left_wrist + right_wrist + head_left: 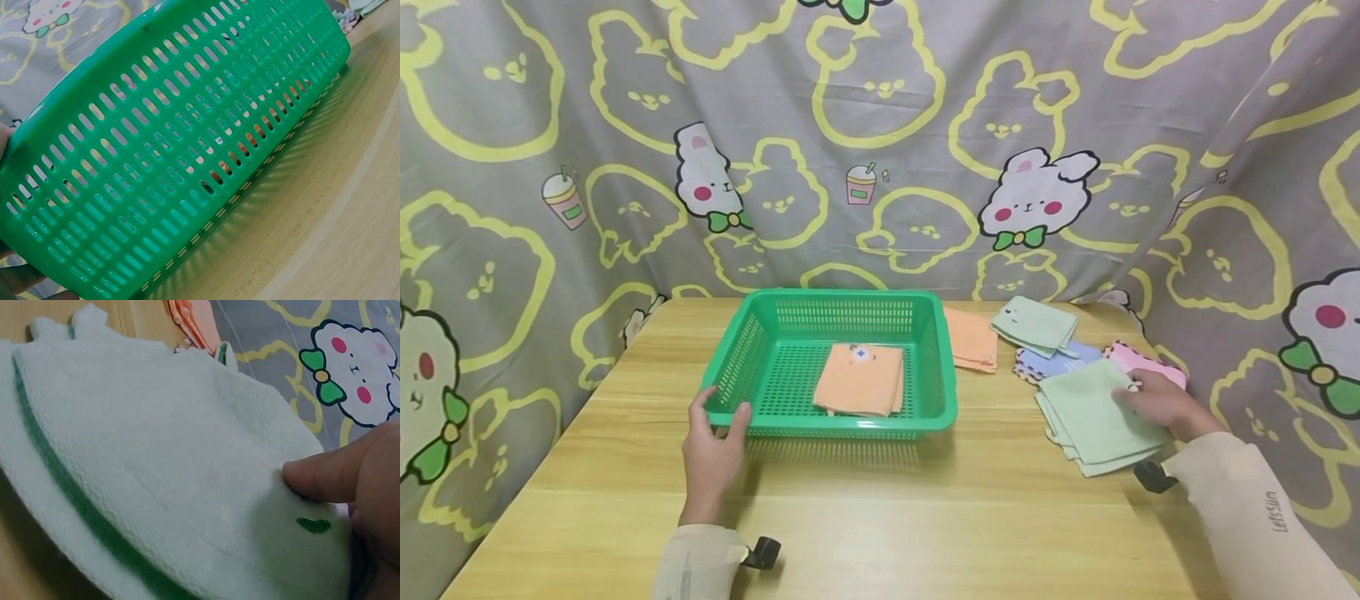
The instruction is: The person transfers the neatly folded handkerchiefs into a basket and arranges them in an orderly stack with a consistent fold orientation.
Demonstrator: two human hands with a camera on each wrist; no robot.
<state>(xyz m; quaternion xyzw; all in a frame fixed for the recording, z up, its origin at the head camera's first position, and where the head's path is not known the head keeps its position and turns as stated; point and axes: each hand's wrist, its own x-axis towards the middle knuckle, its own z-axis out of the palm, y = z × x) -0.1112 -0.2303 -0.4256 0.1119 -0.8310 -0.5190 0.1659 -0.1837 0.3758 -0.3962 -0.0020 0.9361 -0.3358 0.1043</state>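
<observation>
My left hand holds the near left corner of a green plastic basket, its fingers at the left side and its thumb by the front rim. In the left wrist view, the slotted wall of the basket fills most of the picture. A folded orange hand towel with a small face design lies inside it. On the right, a folded pale green hand towel is pinched by my right hand. The right wrist view shows the thumb on top of this towel; the other fingers are mostly hidden.
Right of the basket lie another orange towel, a second green towel, a blue towel and a pink one, some overlapping. A patterned curtain hangs behind and beside the wooden table.
</observation>
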